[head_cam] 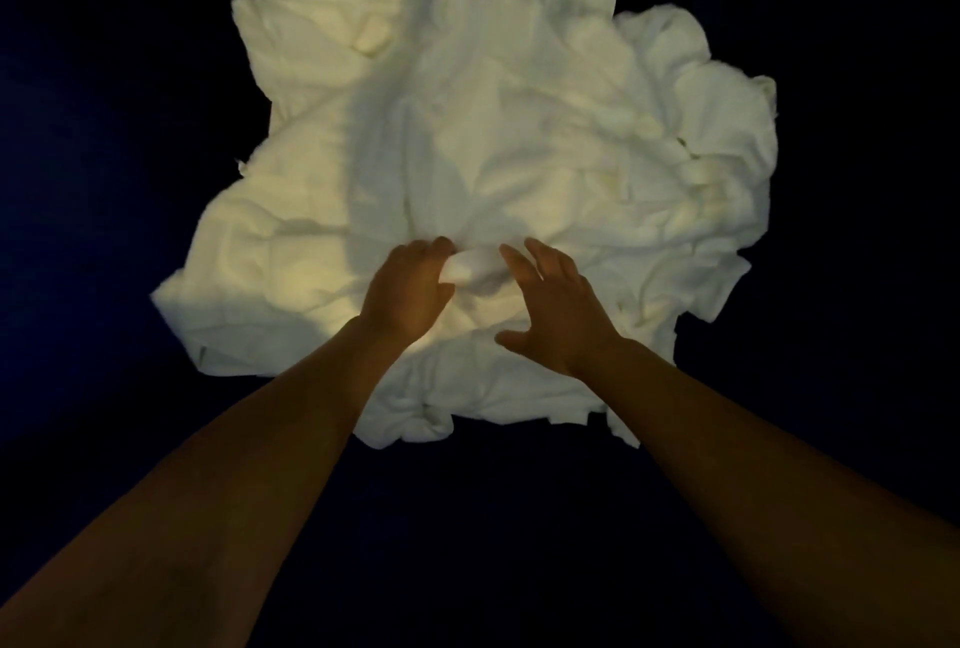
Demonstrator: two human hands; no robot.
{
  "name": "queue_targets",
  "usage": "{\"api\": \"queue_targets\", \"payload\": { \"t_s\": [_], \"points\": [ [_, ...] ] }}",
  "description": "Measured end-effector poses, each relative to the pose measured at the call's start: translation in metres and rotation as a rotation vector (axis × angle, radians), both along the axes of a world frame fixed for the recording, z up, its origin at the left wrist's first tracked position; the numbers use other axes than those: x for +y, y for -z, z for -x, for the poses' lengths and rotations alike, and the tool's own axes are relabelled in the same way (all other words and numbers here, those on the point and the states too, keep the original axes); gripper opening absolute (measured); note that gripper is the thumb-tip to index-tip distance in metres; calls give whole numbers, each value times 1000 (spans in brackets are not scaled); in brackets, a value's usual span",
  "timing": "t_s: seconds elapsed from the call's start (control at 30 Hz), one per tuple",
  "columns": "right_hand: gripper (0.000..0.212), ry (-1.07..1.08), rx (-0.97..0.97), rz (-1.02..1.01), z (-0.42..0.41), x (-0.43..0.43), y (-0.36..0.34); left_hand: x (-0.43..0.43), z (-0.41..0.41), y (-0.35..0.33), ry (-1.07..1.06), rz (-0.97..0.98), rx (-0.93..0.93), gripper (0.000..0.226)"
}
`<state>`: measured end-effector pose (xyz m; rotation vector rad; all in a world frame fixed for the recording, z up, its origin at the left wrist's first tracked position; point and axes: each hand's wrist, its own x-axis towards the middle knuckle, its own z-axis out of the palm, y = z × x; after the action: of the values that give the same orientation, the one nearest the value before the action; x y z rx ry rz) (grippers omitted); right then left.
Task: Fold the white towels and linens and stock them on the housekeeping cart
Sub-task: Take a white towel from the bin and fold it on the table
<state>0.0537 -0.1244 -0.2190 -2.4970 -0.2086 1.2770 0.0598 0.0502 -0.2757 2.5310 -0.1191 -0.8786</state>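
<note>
2 bare hands at a heap of white linens (519,128) on a dark surface (104,128).
The crumpled heap spreads from 9 o'clock round to 3 o'clock. Near centre, the left hand (410,286) curls its fingers round a raised fold (475,273) of cloth; at its 3 o'clock the right hand (558,307) is spread, fingers straight, just beside that fold.

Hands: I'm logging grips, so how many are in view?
2. The left hand grips a bunch of the white linen pile near its middle; the right hand, spread open, is just beside it. None hidden.
</note>
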Motion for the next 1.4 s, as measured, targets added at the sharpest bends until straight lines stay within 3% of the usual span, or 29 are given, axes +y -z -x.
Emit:
{"api": "queue_targets", "payload": {
  "t_s": [0.1, 0.2, 0.27, 0.4, 0.5, 0.6, 0.77, 0.83, 0.87, 0.93, 1.0, 1.07, 1.17, 1.27, 1.33, 1.4],
  "points": [
    [110, 67, -11, -102, -2, 7, -20, -1, -10, -47, -150, 272, -70, 29],
    [111, 318, -88, -226, -12, 19, -49, -5, -23, -101, -250, 455, -132, 35],
    [94, 468, -197, -316, -21, 25, -75, -9, -32, -138, -388, 547, -51, 36],
    [30, 580, -341, -387, -40, 26, -142, -19, -43, -198, -531, 681, -16, 23],
    [26, 690, -362, -438, -45, 12, -197, -27, -49, -242, -500, 748, -46, 37],
    [22, 875, -390, -556, -40, -7, -268, -36, -51, -299, -475, 837, 42, 60],
    [21, 905, -467, -703, -15, -43, -390, -65, -23, -397, -153, 782, 11, 90],
    [15, 960, -476, -765, -4, -57, -432, -88, -5, -438, -97, 742, -6, 79],
    [12, 992, -464, -791, 6, -68, -456, -105, 9, -464, -132, 742, -43, 61],
    [8, 1008, -401, -841, 25, -90, -498, -137, 36, -509, -328, 764, -131, 31],
    [17, 923, -405, -909, 40, -110, -524, -164, 57, -545, -509, 774, -195, 22],
    [58, 801, -472, -1021, 63, -138, -542, -189, 74, -582, -600, 801, -253, 16],
    [82, 615, -515, -1049, 107, -170, -554, -219, 94, -634, -611, 889, -257, 7],
    [104, 682, -562, -980, 150, -182, -561, -253, 117, -686, -588, 956, -140, 16],
    [83, 847, -663, -1002, 165, -184, -575, -272, 129, -712, -586, 947, -50, 34],
    [54, 986, -721, -1048, 182, -187, -596, -285, 144, -729, -556, 922, -91, 48]
  ]
}}
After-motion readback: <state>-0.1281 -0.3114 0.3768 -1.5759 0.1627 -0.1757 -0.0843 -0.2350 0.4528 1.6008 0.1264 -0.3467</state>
